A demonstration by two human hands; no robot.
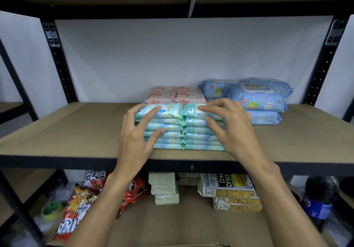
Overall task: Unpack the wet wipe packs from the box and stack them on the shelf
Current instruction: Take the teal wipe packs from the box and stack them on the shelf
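Two side-by-side stacks of pale green and blue wet wipe packs (172, 129) stand on the brown shelf board (76, 131), several packs high each. My left hand (138, 137) rests with spread fingers against the left stack's front and left side. My right hand (228, 126) lies with spread fingers on the right stack's top pack and right side. Neither hand lifts a pack. The box is out of sight.
Pink wipe packs (178, 95) lie behind the stacks, large blue wipe packs (256, 99) at the back right. Black uprights (59, 62) frame the shelf. Below are snack bags (80, 204), cracker packs (231, 191), a tape roll (51, 209) and a dark bottle (319, 197).
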